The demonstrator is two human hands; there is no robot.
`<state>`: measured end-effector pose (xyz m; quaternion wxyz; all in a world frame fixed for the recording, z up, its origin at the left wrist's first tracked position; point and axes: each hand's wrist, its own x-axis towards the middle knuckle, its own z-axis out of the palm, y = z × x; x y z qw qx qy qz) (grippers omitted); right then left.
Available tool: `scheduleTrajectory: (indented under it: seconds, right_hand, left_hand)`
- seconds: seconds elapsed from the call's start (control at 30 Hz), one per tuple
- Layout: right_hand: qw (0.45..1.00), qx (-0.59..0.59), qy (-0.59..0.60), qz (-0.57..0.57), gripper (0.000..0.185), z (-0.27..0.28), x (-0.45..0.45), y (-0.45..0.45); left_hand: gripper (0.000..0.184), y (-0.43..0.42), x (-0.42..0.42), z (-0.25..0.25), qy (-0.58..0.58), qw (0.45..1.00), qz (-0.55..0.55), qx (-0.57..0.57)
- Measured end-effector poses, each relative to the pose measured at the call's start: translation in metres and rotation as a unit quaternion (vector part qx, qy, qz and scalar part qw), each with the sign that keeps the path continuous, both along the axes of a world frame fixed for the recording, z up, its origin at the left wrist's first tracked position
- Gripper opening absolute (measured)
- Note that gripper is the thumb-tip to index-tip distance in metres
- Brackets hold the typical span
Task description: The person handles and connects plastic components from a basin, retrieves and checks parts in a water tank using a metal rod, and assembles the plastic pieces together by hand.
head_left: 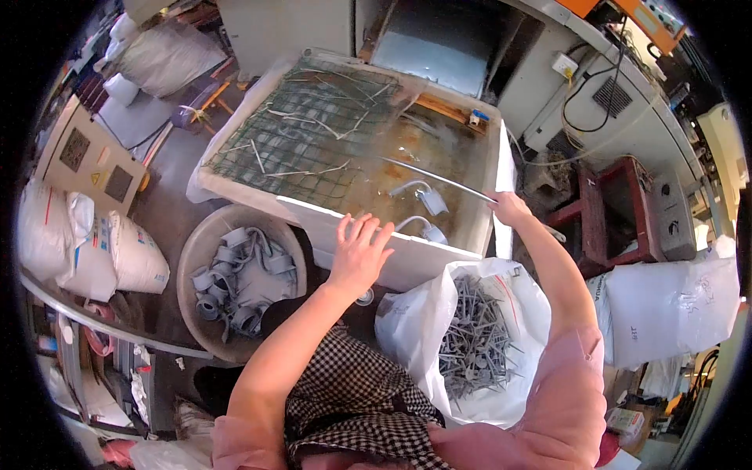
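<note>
My right hand (511, 208) grips one end of a thin metal rod (442, 178), which reaches left over the water of a white-walled tank (376, 247). My left hand (359, 249) is at the tank's front wall with its fingers spread, holding nothing; whether it touches the rim I cannot tell. In the brownish water below the rod lies a grey moulded part (432, 200) with a curved arm. A second grey part (432, 233) is close to the front wall, near my left hand.
Green netting (313, 125) with thin pale strips covers the tank's left half. A round tub (188, 274) of grey parts stands at left. A white sack (529, 313) holds grey spiky pieces (474, 341). Full sacks (666, 313) and a dark red frame (587, 211) are at right.
</note>
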<state>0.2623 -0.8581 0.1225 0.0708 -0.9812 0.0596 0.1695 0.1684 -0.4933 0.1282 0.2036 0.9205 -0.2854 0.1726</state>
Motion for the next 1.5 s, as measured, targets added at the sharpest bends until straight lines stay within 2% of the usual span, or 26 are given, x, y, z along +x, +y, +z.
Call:
scheduleTrajectory:
  seconds: [0.07, 0.2, 0.33, 0.4, 0.5, 0.63, 0.77, 0.87, 0.97, 1.17, 1.27, 1.4, 1.5]
  right_hand:
    - [0.999, -0.026, -0.017, 0.011, 0.036, 0.013, 0.003, 0.001]
    - [0.994, -0.104, -0.027, 0.021, 0.035, 0.1, -0.024, -0.026]
    - [0.993, -0.104, -0.045, -0.013, 0.035, 0.192, -0.087, -0.061]
    - [0.993, -0.06, -0.104, -0.005, 0.038, 0.217, -0.125, -0.076]
    - [0.997, -0.04, -0.044, -0.057, 0.038, 0.239, -0.163, -0.088]
    - [0.995, -0.008, 0.018, -0.096, 0.036, 0.241, -0.197, -0.104]
    - [0.991, -0.071, -0.001, -0.11, 0.035, 0.23, -0.218, -0.111]
    - [0.991, -0.064, -0.021, -0.114, 0.034, 0.214, -0.228, -0.117]
    - [0.989, -0.071, -0.059, -0.115, 0.036, 0.181, -0.23, -0.111]
    - [0.987, -0.024, -0.055, -0.147, 0.035, 0.106, -0.209, -0.091]
    - [0.986, -0.013, -0.067, -0.149, 0.036, 0.088, -0.196, -0.083]
    - [0.986, 0.031, -0.069, -0.147, 0.036, 0.088, -0.199, -0.094]
    - [0.984, 0.008, -0.082, -0.159, 0.036, 0.115, -0.212, -0.085]
  left_hand:
    - [0.045, 0.001, 0.002, 0.0, 0.004, 1.0, -0.005, -0.001]
    - [0.045, 0.005, 0.003, 0.001, 0.0, 1.0, -0.01, 0.002]
    - [0.047, 0.005, 0.002, 0.002, -0.002, 1.0, -0.013, 0.013]
    - [0.047, 0.004, 0.0, 0.003, -0.001, 1.0, -0.007, 0.013]
    - [0.047, 0.003, -0.001, 0.004, 0.0, 1.0, -0.01, 0.017]
    - [0.047, 0.004, -0.004, 0.008, 0.008, 1.0, -0.012, 0.023]
    - [0.047, 0.003, -0.005, 0.01, 0.01, 1.0, -0.01, 0.028]
    - [0.046, 0.003, -0.008, 0.008, 0.006, 1.0, -0.008, 0.025]
    - [0.047, 0.002, -0.01, 0.007, 0.004, 1.0, -0.007, 0.022]
    - [0.047, 0.005, -0.012, 0.006, 0.012, 1.0, -0.007, 0.021]
    - [0.049, 0.008, -0.011, 0.003, -0.003, 1.0, -0.002, 0.021]
    - [0.049, 0.013, -0.014, 0.005, -0.004, 1.0, -0.007, 0.012]
    - [0.048, 0.012, -0.014, 0.005, 0.011, 1.0, -0.012, 0.016]
